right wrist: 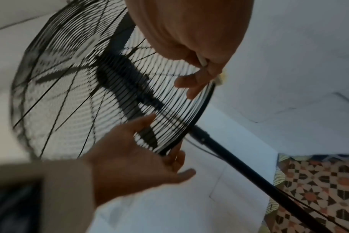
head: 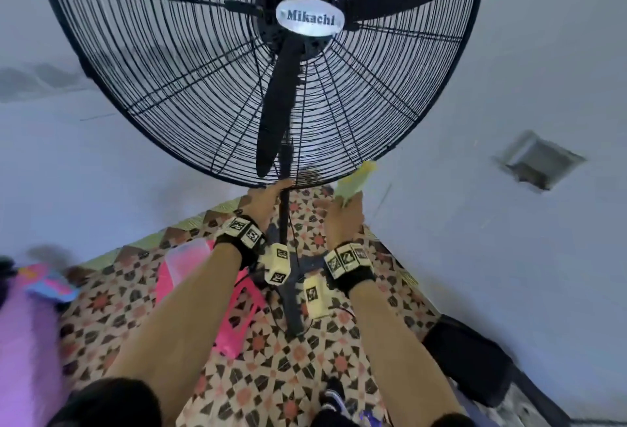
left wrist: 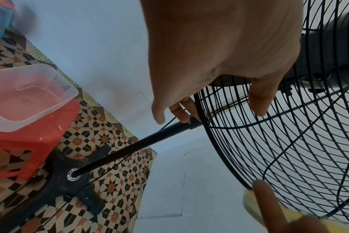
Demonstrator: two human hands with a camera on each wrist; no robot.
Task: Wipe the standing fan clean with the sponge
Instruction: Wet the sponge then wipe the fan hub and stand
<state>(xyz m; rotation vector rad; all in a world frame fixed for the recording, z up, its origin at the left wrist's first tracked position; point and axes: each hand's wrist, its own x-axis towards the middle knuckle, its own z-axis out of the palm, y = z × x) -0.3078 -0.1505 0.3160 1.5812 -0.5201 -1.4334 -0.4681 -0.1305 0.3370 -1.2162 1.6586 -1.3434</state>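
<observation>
Standing fan [head: 261, 63]: black, wire guard with a silver "Mikachi" badge at the hub, on a black pole [head: 284, 223] rising from a cross-shaped base [left wrist: 70, 181] on the patterned tile floor [head: 264, 375], in a corner of pale walls. Left hand [head: 268, 197]: at the bottom edge of the guard, thumb on the front wires and fingers [right wrist: 177, 159] curled behind the rim, clamped on the fan. Right hand [head: 344, 219]: just right of the pole, fingers closed on a yellow-green sponge [head: 353, 180], which touches the lower right edge of the guard rim. Clear plastic container [left wrist: 28, 96]: rectangular, open-topped, resting on top of a pink-red plastic stool [left wrist: 20, 151] beside the fan base; whether it holds any liquid cannot be told, and no solid item shows inside. Black box-like object [head: 471, 358]: on the floor against the right wall. Pink and blue item [head: 47, 282]: at the left edge of the floor, blurred, not identifiable. Both wrists carry black bands with printed marker tags.
</observation>
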